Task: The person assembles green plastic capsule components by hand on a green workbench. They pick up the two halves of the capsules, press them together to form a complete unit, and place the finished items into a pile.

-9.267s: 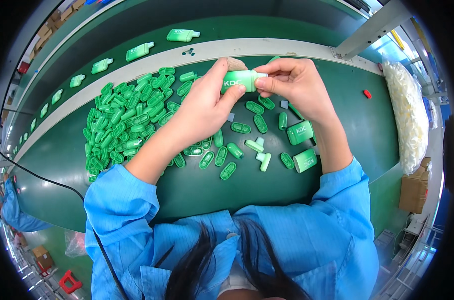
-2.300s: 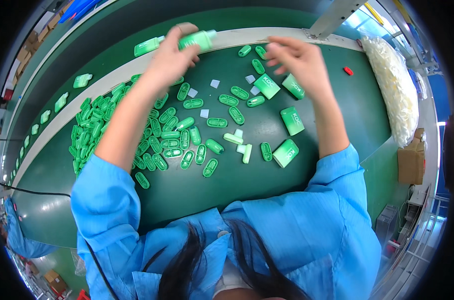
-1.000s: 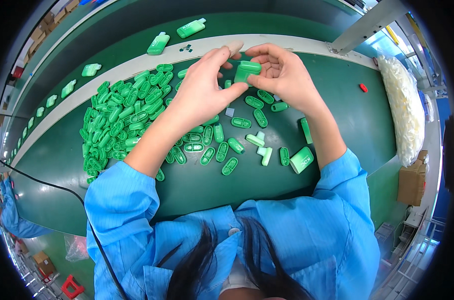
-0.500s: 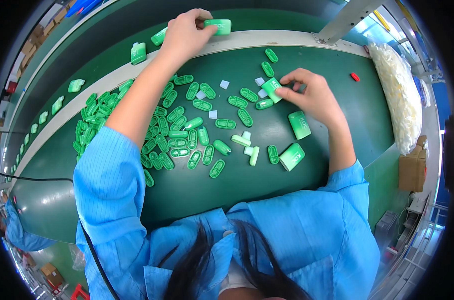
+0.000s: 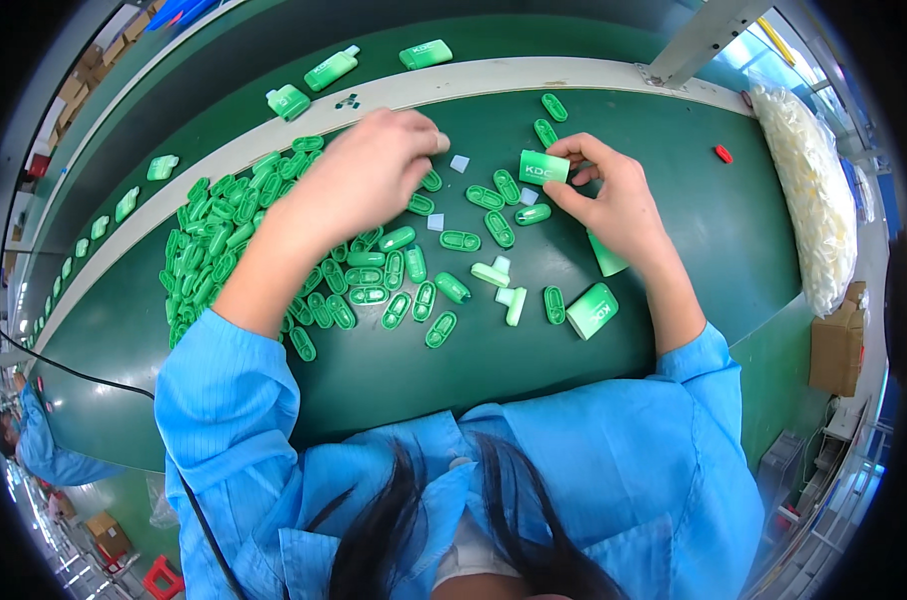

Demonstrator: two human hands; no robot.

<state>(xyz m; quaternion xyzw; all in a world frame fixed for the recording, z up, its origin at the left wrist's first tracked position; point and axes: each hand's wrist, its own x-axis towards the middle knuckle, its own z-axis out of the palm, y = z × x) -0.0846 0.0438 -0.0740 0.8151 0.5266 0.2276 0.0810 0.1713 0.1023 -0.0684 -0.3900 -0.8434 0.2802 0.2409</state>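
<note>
Between the thumb and fingers of my right hand [image 5: 614, 195] is a green plastic case [image 5: 542, 168] with white lettering. My left hand [image 5: 374, 170] hovers over the bench, its fingers bent but apart and nothing visible in them. Below and beside it are many green oval caps [image 5: 219, 235], heaped at left and scattered toward the middle. Small pale square pads [image 5: 436, 222] lie among the loose caps. Two pale green pieces with white mouthpieces [image 5: 514, 305] rest near the centre. Close to my right forearm lie another green case [image 5: 593, 310] and one partly hidden by my hand [image 5: 608, 256].
Past the white rail [image 5: 534, 72], a row of assembled green devices [image 5: 332, 68] runs along a green belt. A clear bag of pale parts [image 5: 799, 200] stands at the right edge, near a small red piece [image 5: 724, 154]. Another person [image 5: 49, 440] is at far left.
My left hand has let go of a green device on the belt and come back over the caps. My right hand has raised its case slightly away from the cap beside it.
</note>
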